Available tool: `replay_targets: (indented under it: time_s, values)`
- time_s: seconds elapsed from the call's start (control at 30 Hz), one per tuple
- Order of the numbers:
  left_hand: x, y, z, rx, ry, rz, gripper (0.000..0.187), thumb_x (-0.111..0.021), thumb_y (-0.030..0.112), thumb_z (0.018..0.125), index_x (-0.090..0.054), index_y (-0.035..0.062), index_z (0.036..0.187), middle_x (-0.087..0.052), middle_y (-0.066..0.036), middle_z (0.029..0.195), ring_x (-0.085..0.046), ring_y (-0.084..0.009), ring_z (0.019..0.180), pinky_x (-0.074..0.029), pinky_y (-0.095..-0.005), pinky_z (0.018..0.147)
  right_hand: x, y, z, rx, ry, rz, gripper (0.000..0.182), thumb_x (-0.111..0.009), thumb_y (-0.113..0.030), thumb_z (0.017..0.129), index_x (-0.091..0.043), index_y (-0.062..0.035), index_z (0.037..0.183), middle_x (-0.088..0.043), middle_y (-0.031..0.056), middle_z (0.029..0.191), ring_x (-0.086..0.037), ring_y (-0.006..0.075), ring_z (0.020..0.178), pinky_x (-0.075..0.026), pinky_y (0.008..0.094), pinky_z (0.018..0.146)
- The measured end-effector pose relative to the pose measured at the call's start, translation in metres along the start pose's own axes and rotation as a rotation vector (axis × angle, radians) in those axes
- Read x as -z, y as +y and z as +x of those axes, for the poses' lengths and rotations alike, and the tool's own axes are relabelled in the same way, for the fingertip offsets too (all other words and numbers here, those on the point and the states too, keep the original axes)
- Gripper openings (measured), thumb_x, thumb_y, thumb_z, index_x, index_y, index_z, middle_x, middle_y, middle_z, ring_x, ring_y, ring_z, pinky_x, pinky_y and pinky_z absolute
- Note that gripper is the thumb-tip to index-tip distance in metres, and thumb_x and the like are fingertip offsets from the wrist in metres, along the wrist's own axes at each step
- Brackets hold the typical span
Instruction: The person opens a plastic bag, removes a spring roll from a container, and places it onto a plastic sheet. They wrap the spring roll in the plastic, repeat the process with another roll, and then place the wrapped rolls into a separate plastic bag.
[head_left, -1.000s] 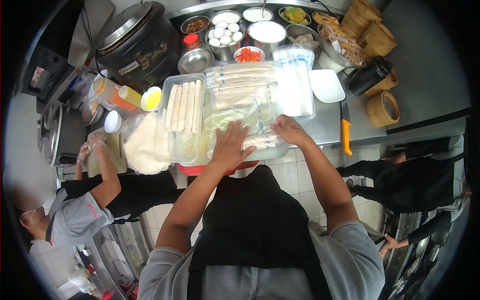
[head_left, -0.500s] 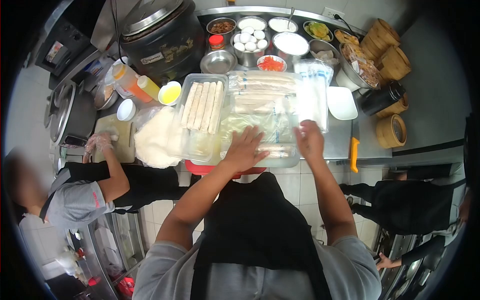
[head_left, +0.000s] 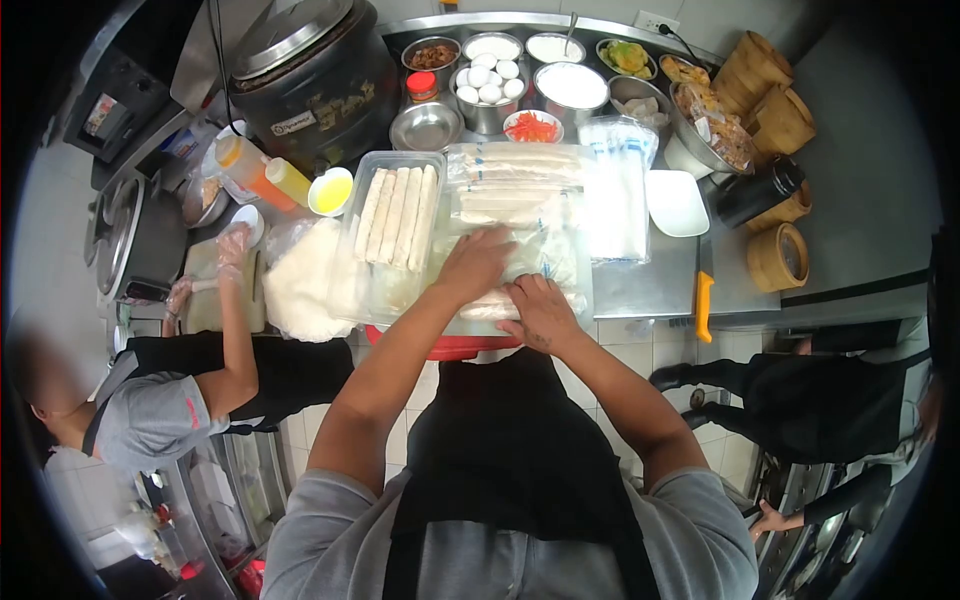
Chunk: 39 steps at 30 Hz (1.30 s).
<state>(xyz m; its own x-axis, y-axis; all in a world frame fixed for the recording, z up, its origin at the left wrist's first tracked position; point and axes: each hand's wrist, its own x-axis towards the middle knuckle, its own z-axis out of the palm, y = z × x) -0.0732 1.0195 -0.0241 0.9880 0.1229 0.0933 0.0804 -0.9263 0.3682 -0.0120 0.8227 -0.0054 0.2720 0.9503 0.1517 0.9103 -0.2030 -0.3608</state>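
Observation:
A translucent plastic container (head_left: 582, 322) in front of me holds long pale dough rolls (head_left: 520, 170) under clear plastic film (head_left: 548, 240). My left hand (head_left: 478, 265) lies on the film at the middle of the container, with its fingers stretched out and slightly blurred. Near the front edge, my right hand (head_left: 541, 314) is bent around a film-covered dough roll (head_left: 483, 305), thumb on the near side and fingers on the far side. Beside it on the left, a second clear container (head_left: 352, 262) carries several bare dough rolls (head_left: 395, 220).
A flat dough sheet (head_left: 308, 280) lies to the left. To the right are a stack of plastic bags (head_left: 615, 200), a white dish (head_left: 678, 203) and an orange-handled knife (head_left: 704, 305). Bowls and eggs (head_left: 488, 82) line the back. A gloved co-worker (head_left: 165, 400) stands left, another person right.
My right hand has come left from the container's right side onto the front roll. My left hand has shifted up slightly on the film. The co-worker's gloved hand has reached to a white bowl.

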Motion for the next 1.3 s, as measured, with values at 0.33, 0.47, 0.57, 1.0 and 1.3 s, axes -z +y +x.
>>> replay_targets:
  time_s: [0.33,0.47,0.57,1.0,1.3]
  values:
    - [0.005,-0.003,0.008,0.006,0.040,0.007,0.044,-0.070,0.014,0.089,-0.069,0.0260,0.131,-0.055,-0.004,0.111,-0.053,-0.0254,0.110,-0.042,-0.0411,0.094,-0.002,0.002,-0.006,0.061,-0.005,0.051,0.052,-0.076,-0.036,0.084,-0.061,-0.0060,0.123,-0.056,0.0094,0.112,-0.052,0.0267,0.108,-0.042,0.0402,0.092]
    - [0.009,0.001,0.012,0.032,-0.001,0.022,0.041,-0.068,0.015,0.091,-0.068,0.0237,0.131,-0.056,-0.005,0.112,-0.052,-0.0235,0.113,-0.041,-0.0388,0.095,0.004,-0.002,0.003,0.044,-0.047,0.037,0.053,-0.077,-0.035,0.083,-0.061,-0.0055,0.125,-0.056,0.0092,0.110,-0.052,0.0261,0.108,-0.041,0.0397,0.091]
    - [0.006,-0.001,0.012,0.045,-0.026,0.028,0.042,-0.068,0.016,0.091,-0.068,0.0237,0.132,-0.056,-0.004,0.114,-0.051,-0.0230,0.115,-0.041,-0.0394,0.096,0.004,-0.018,0.018,0.061,-0.010,0.112,0.054,-0.077,-0.034,0.083,-0.060,-0.0050,0.125,-0.055,0.0093,0.110,-0.052,0.0260,0.108,-0.041,0.0394,0.091]
    - [0.005,0.002,0.011,0.116,-0.060,0.035,0.035,-0.063,0.022,0.096,-0.069,0.0263,0.130,-0.055,-0.002,0.119,-0.048,-0.0207,0.120,-0.036,-0.0408,0.097,-0.014,-0.021,0.014,0.119,-0.047,0.073,0.045,-0.075,-0.033,0.085,-0.062,-0.0061,0.119,-0.055,0.0086,0.105,-0.052,0.0254,0.103,-0.041,0.0382,0.089]
    - [0.005,0.002,0.010,0.144,-0.076,-0.024,0.033,-0.060,0.024,0.098,-0.070,0.0266,0.129,-0.054,-0.001,0.123,-0.047,-0.0199,0.122,-0.034,-0.0430,0.099,-0.014,-0.021,0.011,0.117,-0.040,0.073,0.048,-0.077,-0.034,0.082,-0.062,-0.0065,0.119,-0.054,0.0079,0.104,-0.052,0.0248,0.103,-0.042,0.0383,0.090]
